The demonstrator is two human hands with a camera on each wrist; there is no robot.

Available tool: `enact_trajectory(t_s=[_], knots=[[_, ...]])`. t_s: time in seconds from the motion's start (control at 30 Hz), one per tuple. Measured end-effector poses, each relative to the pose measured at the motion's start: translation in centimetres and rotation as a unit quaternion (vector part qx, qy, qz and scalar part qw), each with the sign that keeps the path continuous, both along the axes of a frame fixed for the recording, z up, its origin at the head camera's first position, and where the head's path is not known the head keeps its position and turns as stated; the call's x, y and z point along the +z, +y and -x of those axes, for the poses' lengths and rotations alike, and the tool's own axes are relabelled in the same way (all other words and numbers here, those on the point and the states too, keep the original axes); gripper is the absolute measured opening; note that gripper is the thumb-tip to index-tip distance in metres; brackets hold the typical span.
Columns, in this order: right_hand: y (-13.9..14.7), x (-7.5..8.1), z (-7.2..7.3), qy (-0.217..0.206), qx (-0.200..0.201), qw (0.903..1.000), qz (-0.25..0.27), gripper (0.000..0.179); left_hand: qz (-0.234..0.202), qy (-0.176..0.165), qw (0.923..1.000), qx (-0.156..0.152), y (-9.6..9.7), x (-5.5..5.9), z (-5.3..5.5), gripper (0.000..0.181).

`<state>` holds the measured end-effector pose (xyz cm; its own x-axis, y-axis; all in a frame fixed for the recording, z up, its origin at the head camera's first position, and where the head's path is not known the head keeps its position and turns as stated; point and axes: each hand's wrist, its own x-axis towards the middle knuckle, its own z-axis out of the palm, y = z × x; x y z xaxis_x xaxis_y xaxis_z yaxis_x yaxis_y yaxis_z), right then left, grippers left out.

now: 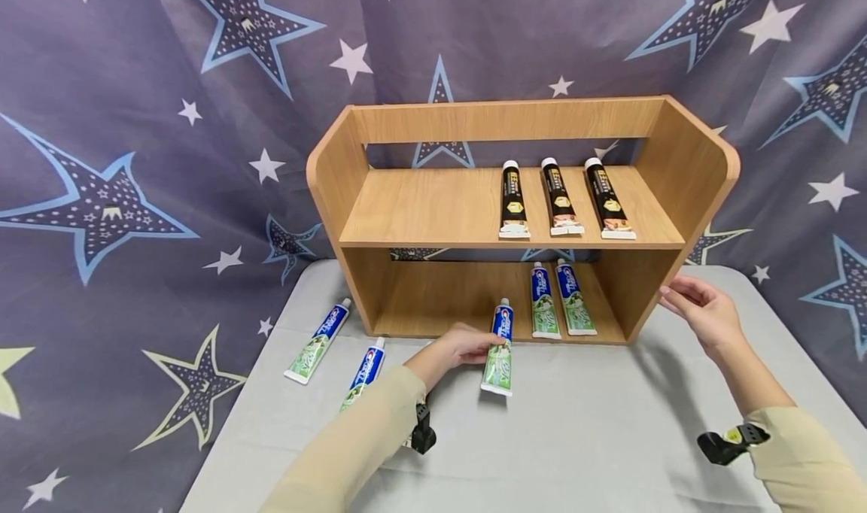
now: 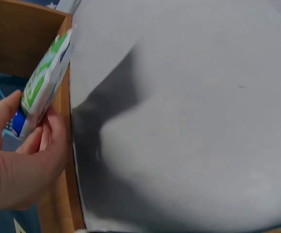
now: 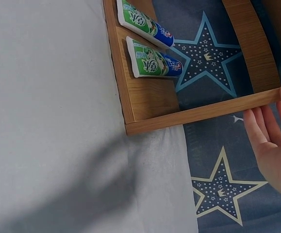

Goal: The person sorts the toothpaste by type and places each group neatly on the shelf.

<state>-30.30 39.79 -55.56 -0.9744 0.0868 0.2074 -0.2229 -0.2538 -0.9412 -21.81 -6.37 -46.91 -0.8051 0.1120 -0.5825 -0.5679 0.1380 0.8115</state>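
Note:
My left hand (image 1: 467, 345) pinches a blue, white and green toothpaste tube (image 1: 500, 359) between thumb and fingers, just before the lower shelf's front edge. The tube's cap end points towards the wooden shelf unit (image 1: 420, 204). In the left wrist view the tube (image 2: 47, 75) is tilted, with the thumb on one side and fingers on the other. My right hand (image 1: 707, 314) holds the unit's right side panel (image 3: 203, 112), thumb inside and fingers outside. Two matching toothpaste tubes (image 1: 544, 302) lie side by side at the right of the lower shelf.
Three black tubes (image 1: 559, 201) lie on the upper shelf's right half. On the grey-covered table (image 1: 582, 430), one toothpaste tube (image 1: 318, 341) lies left of the unit; another toothpaste tube (image 1: 366, 370) is partly behind my left sleeve. A starry curtain (image 1: 169, 144) hangs behind.

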Motion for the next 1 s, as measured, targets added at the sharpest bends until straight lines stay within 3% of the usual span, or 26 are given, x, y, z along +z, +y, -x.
enact_trajectory(t_s=[0.33, 0.5, 0.6, 0.7, 0.77, 0.8, 0.83, 0.87, 0.93, 0.97, 1.0], knots=[[0.0, 0.1, 0.2, -0.006, 0.005, 0.9999, 0.011, 0.041, 0.071, 0.085, 0.9935, 0.025, 2.8, 0.4, 3.4, 0.040], [0.0, 0.3, 0.3, -0.008, 0.008, 0.9998, 0.015, 0.041, 0.092, 0.089, 0.9908, 0.043, 3.7, -0.3, 5.1, 0.058], [0.2, 0.2, 0.2, -0.011, 0.009, 0.9997, 0.018, 0.042, 0.121, 0.107, 0.9845, 0.068, 4.1, -3.0, 7.1, 0.065], [0.2, 0.4, -0.2, -0.010, 0.008, 0.9999, 0.007, 0.040, 0.137, 0.146, 0.9750, 0.096, 4.4, -8.1, 10.5, 0.060], [-0.5, 1.7, -1.2, -0.013, 0.013, 0.9997, 0.015, 0.035, 0.160, 0.183, 0.9619, 0.125, 4.8, -11.3, 12.6, 0.051], [-1.3, 3.0, -2.0, -0.011, 0.023, 0.9995, 0.018, 0.034, 0.164, 0.197, 0.9577, 0.130, 4.8, -12.3, 13.4, 0.047], [-2.3, 4.4, -3.0, -0.012, 0.025, 0.9995, 0.013, 0.031, 0.165, 0.239, 0.9457, 0.146, 4.7, -13.8, 14.2, 0.044], [-3.4, 6.1, -4.1, -0.014, 0.028, 0.9994, 0.011, 0.028, 0.166, 0.236, 0.9472, 0.140, 4.6, -13.2, 14.0, 0.041], [-5.7, 9.3, -6.3, -0.019, 0.038, 0.9988, 0.026, 0.024, 0.179, 0.246, 0.9429, 0.136, 4.4, -11.7, 13.0, 0.038], [-6.7, 10.7, -7.2, -0.018, 0.042, 0.9985, 0.029, 0.023, 0.167, 0.248, 0.9452, 0.132, 4.1, -10.8, 12.5, 0.037], [-7.6, 12.0, -8.0, -0.018, 0.045, 0.9984, 0.028, 0.023, 0.165, 0.223, 0.9536, 0.117, 4.0, -8.7, 11.3, 0.035]])
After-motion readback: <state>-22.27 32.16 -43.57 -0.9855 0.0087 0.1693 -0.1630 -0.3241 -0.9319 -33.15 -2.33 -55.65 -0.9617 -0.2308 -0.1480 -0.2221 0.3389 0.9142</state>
